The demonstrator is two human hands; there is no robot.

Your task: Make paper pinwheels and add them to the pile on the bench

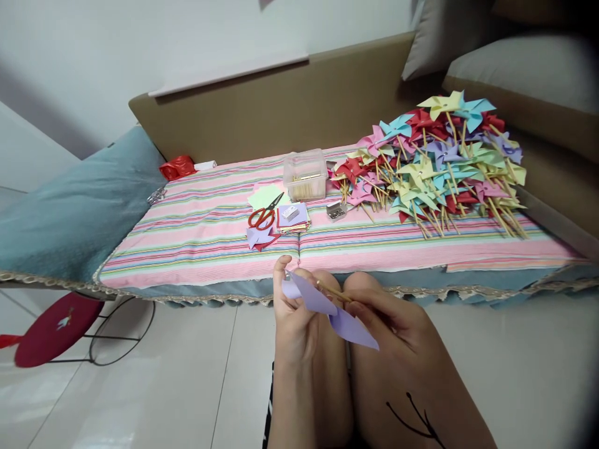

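My left hand (297,321) is closed on a purple paper pinwheel (318,299), holding it over my knees with its blades tilted towards me. In my right hand (390,315) is a thin wooden stick (333,290), gripped between thumb and fingers. The stick's tip points left and lies close to the pinwheel; whether the two are joined I cannot tell. Past my hands, red-handled scissors (262,217) rest on purple paper pieces (258,237). Beside them is a stack of coloured paper squares (294,226) with a small white box (291,214) on top.
A clear plastic container (305,178) with wooden sticks stands behind the paper. Next to it is an open small box of pins (336,211). Many finished pinwheels (440,168) are heaped at the right. A red bag (178,168) lies far left; a red stool (58,329) stands on the floor.
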